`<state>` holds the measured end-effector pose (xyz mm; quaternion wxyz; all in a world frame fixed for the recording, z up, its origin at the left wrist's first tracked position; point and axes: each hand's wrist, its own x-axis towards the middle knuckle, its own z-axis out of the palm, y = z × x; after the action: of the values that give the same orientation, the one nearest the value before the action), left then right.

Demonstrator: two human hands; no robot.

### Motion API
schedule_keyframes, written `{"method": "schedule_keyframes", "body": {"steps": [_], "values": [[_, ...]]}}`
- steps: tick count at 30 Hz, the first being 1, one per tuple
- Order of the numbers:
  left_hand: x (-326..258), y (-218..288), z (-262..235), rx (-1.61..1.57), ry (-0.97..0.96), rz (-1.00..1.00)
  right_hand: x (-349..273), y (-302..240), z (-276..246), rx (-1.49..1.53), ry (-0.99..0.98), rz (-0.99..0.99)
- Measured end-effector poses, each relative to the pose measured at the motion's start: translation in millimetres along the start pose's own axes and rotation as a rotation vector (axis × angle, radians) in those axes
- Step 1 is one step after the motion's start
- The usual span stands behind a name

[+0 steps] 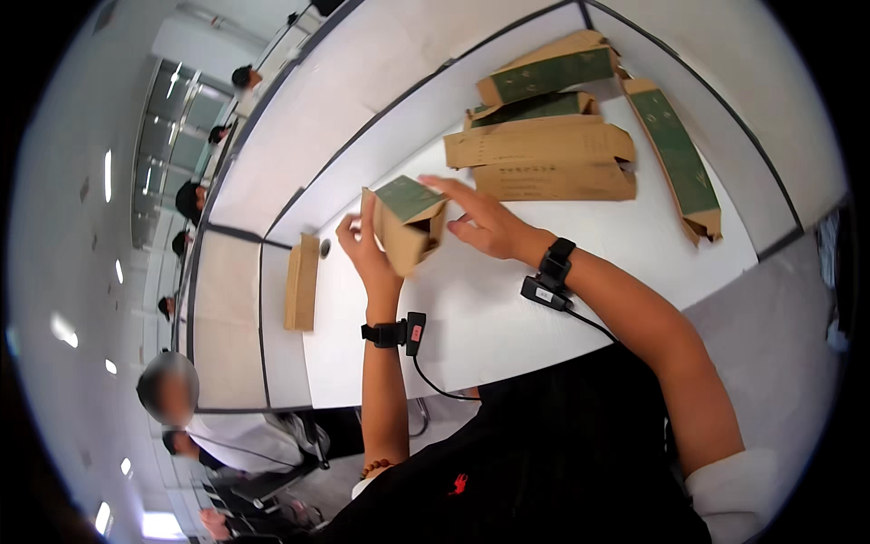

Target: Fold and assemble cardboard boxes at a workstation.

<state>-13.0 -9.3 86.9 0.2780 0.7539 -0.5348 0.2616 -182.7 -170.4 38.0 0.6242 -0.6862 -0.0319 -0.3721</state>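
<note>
A brown cardboard box (390, 231) with a green panel is up over the white table, tilted, its near end flaps loose and blurred. At its left side is my left hand (364, 254), fingers bent against the cardboard; the thumb is hidden behind the box. My right hand (489, 222) reaches in from the right with fingers spread. Its index fingertip touches the box's upper right corner, while the thumb sits just off the flaps. Both wrists wear black straps with small cabled modules.
Several brown and green cardboard boxes (553, 181) lie at the back of the white table (507, 317); another green-faced box (675, 154) lies at the right. A narrow brown carton (302, 283) stands by the left partition. Low partitions (362, 136) edge the table. A person (245, 440) sits beyond, left.
</note>
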Motion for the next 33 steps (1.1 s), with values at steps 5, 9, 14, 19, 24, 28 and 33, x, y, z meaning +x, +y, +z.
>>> {"method": "schedule_keyframes", "body": {"steps": [5, 9, 14, 19, 24, 28, 33], "values": [[-13.5, 7.7, 42.6, -0.386, -0.172, -0.03, -8.0, 24.8, 0.5, -0.131, -0.102, -0.043], [-20.8, 24.2, 50.4, -0.827, -0.464, -0.15, -7.1, 29.5, -7.7, -0.275, 0.024, -0.014], [-30.4, 19.7, 57.9, -0.817, -0.415, -0.244, -1.4, 26.2, -4.9, -0.376, -0.085, 0.135], [-40.6, 9.8, 64.5, -0.891, -0.284, -0.184, 2.2, 32.3, -6.7, -0.287, -0.142, 0.151], [-37.0, 9.3, 60.3, -0.813, -0.144, -0.149, 8.5, 32.1, -12.6, -0.315, -0.194, 0.147], [-36.7, 9.2, 55.6, -0.637, 0.012, -0.056, 12.9, 33.7, -5.9, -0.291, -0.193, 0.13], [-42.2, -0.2, 57.4, -0.472, 0.135, 0.032, 10.3, 35.1, -3.4, -0.5, -0.284, 0.012]]}}
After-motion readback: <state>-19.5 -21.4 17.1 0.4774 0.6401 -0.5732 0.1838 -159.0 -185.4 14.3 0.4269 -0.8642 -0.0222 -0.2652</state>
